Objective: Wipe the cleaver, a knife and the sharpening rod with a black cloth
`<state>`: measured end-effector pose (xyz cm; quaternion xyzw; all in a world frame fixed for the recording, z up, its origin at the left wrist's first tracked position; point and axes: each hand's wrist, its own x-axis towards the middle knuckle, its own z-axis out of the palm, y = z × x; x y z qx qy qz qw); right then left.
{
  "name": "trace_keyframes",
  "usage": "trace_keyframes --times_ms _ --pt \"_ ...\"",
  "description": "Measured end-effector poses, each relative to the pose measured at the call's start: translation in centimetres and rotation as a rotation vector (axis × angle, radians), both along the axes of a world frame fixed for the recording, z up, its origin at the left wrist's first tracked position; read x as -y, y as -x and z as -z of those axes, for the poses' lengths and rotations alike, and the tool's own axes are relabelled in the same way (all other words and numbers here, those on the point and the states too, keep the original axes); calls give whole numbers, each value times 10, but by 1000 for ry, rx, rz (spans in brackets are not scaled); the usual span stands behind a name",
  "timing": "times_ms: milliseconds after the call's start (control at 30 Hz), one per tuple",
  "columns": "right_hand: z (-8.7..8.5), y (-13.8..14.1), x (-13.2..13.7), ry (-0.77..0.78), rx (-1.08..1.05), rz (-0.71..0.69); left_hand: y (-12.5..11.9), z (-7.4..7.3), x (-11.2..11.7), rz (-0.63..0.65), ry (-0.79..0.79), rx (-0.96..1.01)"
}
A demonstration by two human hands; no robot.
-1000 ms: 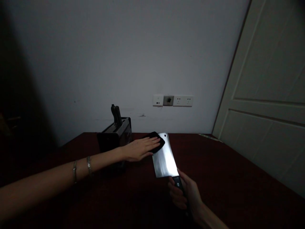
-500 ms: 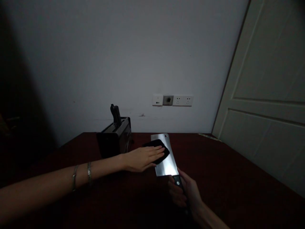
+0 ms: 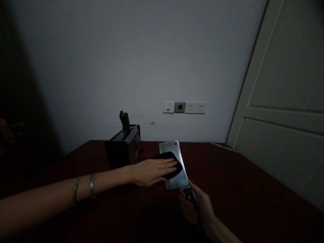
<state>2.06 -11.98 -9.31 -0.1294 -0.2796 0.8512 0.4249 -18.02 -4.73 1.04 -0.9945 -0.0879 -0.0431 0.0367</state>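
A cleaver (image 3: 179,184) with a broad steel blade and a black riveted handle is held up over the table, its blade tilted away from me. My right hand (image 3: 199,204) is closed around the handle. Across the blade lies a black cloth (image 3: 178,168), covering part of its middle. My left hand (image 3: 153,170) rests on this cloth, open, with fingers stretched out flat and pressing it against the steel. Its palm hides part of the cloth. Behind my left forearm stands a black knife block (image 3: 117,152) with two black handles (image 3: 125,122) sticking up from its top.
The dark red table (image 3: 240,189) reaches back to a pale wall (image 3: 126,60). Wall sockets (image 3: 195,108) sit above its back edge. A white panelled door (image 3: 280,138) stands on the right. The left side is very dark.
My left hand and the black cloth have slid slightly down the blade toward the handle. The blade's bright reflection has dimmed. My right hand keeps its hold on the handle.
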Motion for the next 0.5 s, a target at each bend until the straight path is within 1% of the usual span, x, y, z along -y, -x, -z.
trace_keyframes --times_ms 133,267,367,500 --pt "1 0 -1 -19 -25 -34 0 -16 -23 -104 -15 34" --pt "4 0 -2 -29 -19 -44 -1 -26 -42 -170 -18 48" --pt "7 0 -2 -28 -13 -40 -3 -27 -46 -171 -39 59" --pt "8 1 -5 -19 0 -51 -6 -21 -37 -134 -68 19"
